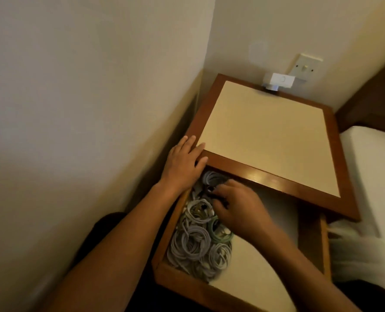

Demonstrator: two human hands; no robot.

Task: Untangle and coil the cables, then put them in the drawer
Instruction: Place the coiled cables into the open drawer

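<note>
Coiled cables (196, 242) lie in the drawer (182, 280) beneath fingers (226, 187) of the right hand (241, 208)

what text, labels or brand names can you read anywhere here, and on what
None can be read.
The white adapter in the wall socket bears only a round mark, too blurred to read as text.
The coiled cables in the drawer and the nightstand top show no lettering.

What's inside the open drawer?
Coiled cables, mostly grey with a green one, are piled along the left side of the drawer; the rest shows bare bottom. The right hand covers some, and the nightstand top hides the back.
</note>
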